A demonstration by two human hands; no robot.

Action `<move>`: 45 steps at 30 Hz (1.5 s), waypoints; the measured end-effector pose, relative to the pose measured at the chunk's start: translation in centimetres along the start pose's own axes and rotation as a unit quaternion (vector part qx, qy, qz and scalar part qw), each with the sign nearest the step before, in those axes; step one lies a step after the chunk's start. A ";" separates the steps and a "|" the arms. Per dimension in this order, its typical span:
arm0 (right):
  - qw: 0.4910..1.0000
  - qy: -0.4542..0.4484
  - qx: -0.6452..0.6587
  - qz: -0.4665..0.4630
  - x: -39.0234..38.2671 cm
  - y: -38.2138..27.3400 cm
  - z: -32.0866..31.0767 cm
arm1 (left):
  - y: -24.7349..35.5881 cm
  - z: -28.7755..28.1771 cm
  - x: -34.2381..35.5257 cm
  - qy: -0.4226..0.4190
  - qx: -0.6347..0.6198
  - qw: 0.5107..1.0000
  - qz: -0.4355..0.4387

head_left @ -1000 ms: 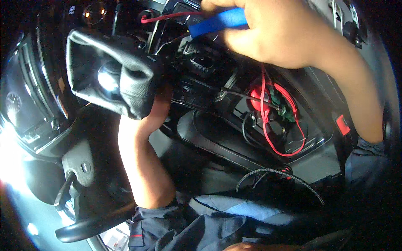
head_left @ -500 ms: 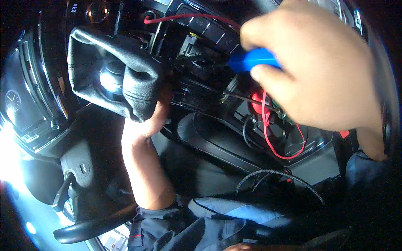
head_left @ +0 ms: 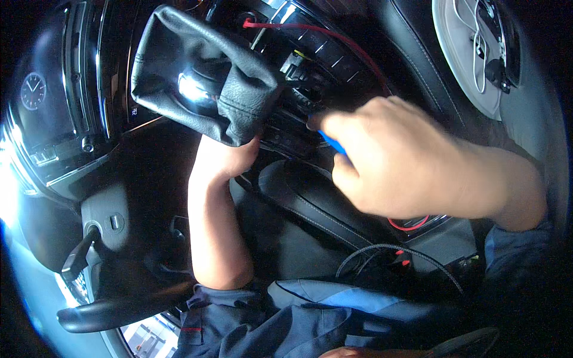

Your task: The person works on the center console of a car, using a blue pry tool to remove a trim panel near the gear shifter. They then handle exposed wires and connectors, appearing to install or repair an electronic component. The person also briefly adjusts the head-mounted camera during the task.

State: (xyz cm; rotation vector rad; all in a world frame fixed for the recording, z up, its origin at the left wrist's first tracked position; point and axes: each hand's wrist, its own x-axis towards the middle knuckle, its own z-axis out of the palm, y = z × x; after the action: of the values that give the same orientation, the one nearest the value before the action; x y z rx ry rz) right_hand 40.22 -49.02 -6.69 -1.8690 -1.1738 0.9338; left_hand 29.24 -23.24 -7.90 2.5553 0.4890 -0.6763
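A black leather gear lever boot (head_left: 248,98), turned up into a loose square, stands over the centre console with the shiny gear knob (head_left: 197,86) inside it. Under its lower edge reaches my left hand (head_left: 227,158); its fingers are hidden behind the leather. My right hand (head_left: 388,158) is closed around a blue-handled tool (head_left: 331,142), of which only a bit of handle shows, the tip being hidden. That hand is over the opened console (head_left: 304,77), to the right of the boot. Inside the opening, a small yellow part (head_left: 300,54) shows.
A red cable (head_left: 310,27) runs from the dash across the console buttons and curves down past my right hand. A braided black cord (head_left: 412,249) arcs near my lap. The armrest (head_left: 298,191), steering wheel rim (head_left: 119,310) and dash clock (head_left: 33,91) surround the workspace.
My right hand has swung left and down with the blue-handled tool, turning it. The whole view has shifted, so the boot and my left hand appear farther right; they keep their places together.
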 end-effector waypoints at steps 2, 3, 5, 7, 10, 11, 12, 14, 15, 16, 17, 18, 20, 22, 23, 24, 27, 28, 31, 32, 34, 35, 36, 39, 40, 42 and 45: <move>1.000 0.021 0.004 -0.009 -0.4 -0.6 1.1 | 0.6 0.2 -0.1 0.021 0.002 0.999 0.039; 1.000 0.029 -0.012 0.002 -0.5 -0.9 1.6 | 0.7 0.3 -0.2 0.030 0.004 0.998 0.059; 0.999 0.036 -0.019 0.010 -0.5 -0.8 2.5 | 0.8 0.4 -0.4 0.013 0.038 0.997 0.071; 1.000 0.030 0.001 0.007 -0.2 -0.4 3.0 | 0.7 0.6 -0.2 0.009 0.081 0.991 0.104; 0.998 0.041 0.035 0.014 0.2 -0.1 3.2 | 0.7 1.3 0.8 0.003 0.113 0.985 0.131; 0.999 0.026 0.040 0.019 0.2 0.0 3.0 | 1.0 1.6 1.2 -0.012 0.097 0.989 0.114; 0.999 0.028 0.032 0.019 0.2 0.0 2.8 | 1.3 1.8 1.5 -0.047 0.089 0.993 0.069; 0.999 0.042 0.023 0.009 0.1 -0.2 2.3 | 2.6 2.5 1.7 0.004 0.156 0.985 0.072; 0.999 0.024 0.022 0.021 0.0 -0.3 2.1 | 3.5 3.0 1.4 0.054 0.188 0.977 0.080; 0.999 0.006 0.020 0.034 0.0 -0.5 1.9 | 4.3 2.9 1.1 0.042 0.208 0.975 0.062; 0.999 0.001 0.022 0.034 0.0 -0.6 1.8 | 5.2 2.9 0.9 0.030 0.229 0.972 0.044; 0.999 -0.021 0.005 0.049 0.0 -0.6 1.7 | 6.0 2.9 0.6 0.017 0.250 0.968 0.027; 0.998 -0.030 -0.024 0.048 0.1 -0.7 1.7 | 7.1 2.3 1.5 -0.044 0.209 0.975 -0.062; 0.999 -0.002 -0.047 0.016 -0.1 -0.8 1.7 | 7.7 1.9 1.8 -0.079 0.276 0.957 -0.031; 0.999 -0.001 -0.050 0.010 -0.2 -0.8 1.8 | 7.9 1.9 1.9 -0.083 0.302 0.949 -0.027; 0.998 -0.017 -0.058 0.017 -0.3 -0.9 1.7 | 7.9 1.9 2.0 -0.106 0.316 0.942 -0.031; 0.998 -0.016 -0.063 0.010 -0.5 -1.2 1.4 | 6.8 1.8 1.0 -0.071 0.307 0.948 0.044; 0.998 -0.015 -0.058 0.008 -0.5 -1.3 1.1 | 6.3 1.7 1.2 -0.068 0.248 0.966 0.039; 0.998 -0.023 -0.055 0.009 -0.3 -1.1 0.5 | 4.3 1.5 2.3 -0.076 0.095 0.992 0.040; 0.997 -0.035 -0.064 0.016 -0.3 -1.0 0.4 | 3.6 1.5 2.5 -0.099 0.069 0.992 0.028; 0.996 -0.047 -0.070 0.018 -0.3 -0.5 0.4 | 2.5 1.8 2.5 -0.088 0.023 0.995 0.044; 0.996 -0.052 -0.072 0.022 -0.2 -0.3 0.5 | 2.2 1.8 2.4 -0.075 0.024 0.996 0.045; 0.996 -0.043 -0.071 0.013 -0.2 -0.2 0.6 | 1.9 1.9 2.2 -0.082 0.028 0.996 0.024; 0.997 -0.019 -0.080 0.003 -0.2 0.2 0.9 | 1.6 1.3 1.3 -0.058 -0.001 0.998 0.014; 0.997 0.003 -0.078 -0.003 -0.3 0.3 1.0 | 1.6 1.1 1.0 -0.039 -0.021 0.999 0.026; 0.996 0.036 -0.079 -0.005 -0.5 0.4 1.1 | 1.7 0.9 0.8 -0.022 -0.094 0.994 0.045; 0.991 0.098 -0.084 -0.020 -0.7 0.2 1.5 | 2.0 0.9 0.9 0.000 -0.152 0.988 0.039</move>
State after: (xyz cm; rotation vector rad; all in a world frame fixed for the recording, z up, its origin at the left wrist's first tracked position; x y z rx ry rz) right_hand 38.77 -49.40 -7.47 -2.0114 -1.1938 0.6287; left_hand 30.47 -25.14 -8.39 2.2748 0.4519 -0.5283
